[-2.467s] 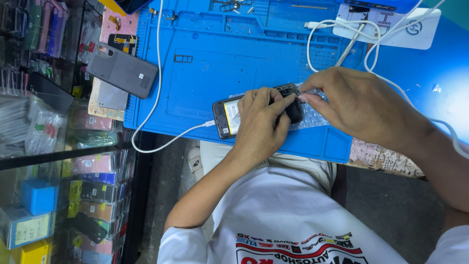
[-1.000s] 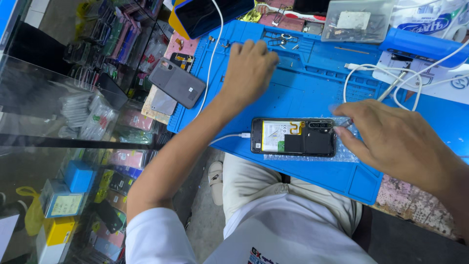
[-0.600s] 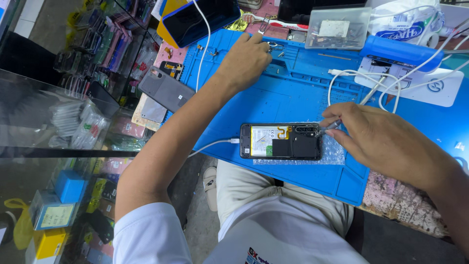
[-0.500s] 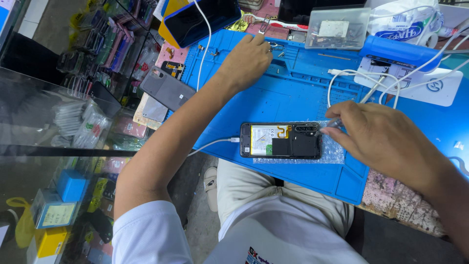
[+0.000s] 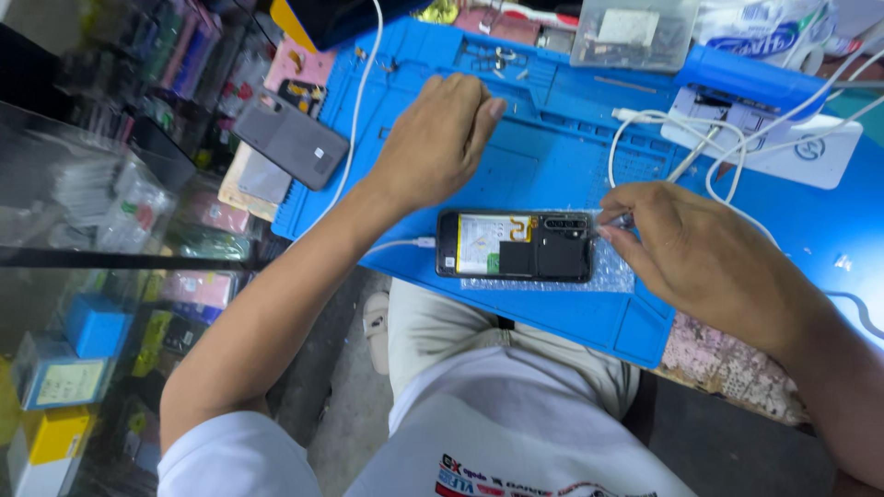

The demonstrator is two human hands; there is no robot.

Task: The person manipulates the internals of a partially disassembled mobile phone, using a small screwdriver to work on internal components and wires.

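Observation:
An opened phone [image 5: 514, 245] with its back cover off lies on a patch of bubble wrap [image 5: 610, 274] on the blue work mat [image 5: 543, 156], a white cable plugged into its left end. My right hand [image 5: 704, 253] rests at the phone's right end and pinches a thin metal tool [image 5: 619, 220] whose tip touches the phone's top corner. My left hand [image 5: 442, 138] hovers over the mat farther back, fingers curled, near the small tray slots; whether it holds anything is hidden.
A grey phone [image 5: 291, 140] lies at the mat's left edge over some cards. A clear plastic parts box [image 5: 630, 33] and a white charger pad [image 5: 764, 133] with looping white cables [image 5: 677, 138] sit at the back. A glass display case [image 5: 101, 276] stands left.
My left hand left the phone and reached to the back of the mat, then drew back slightly. My right hand stayed at the phone's right end with the tool.

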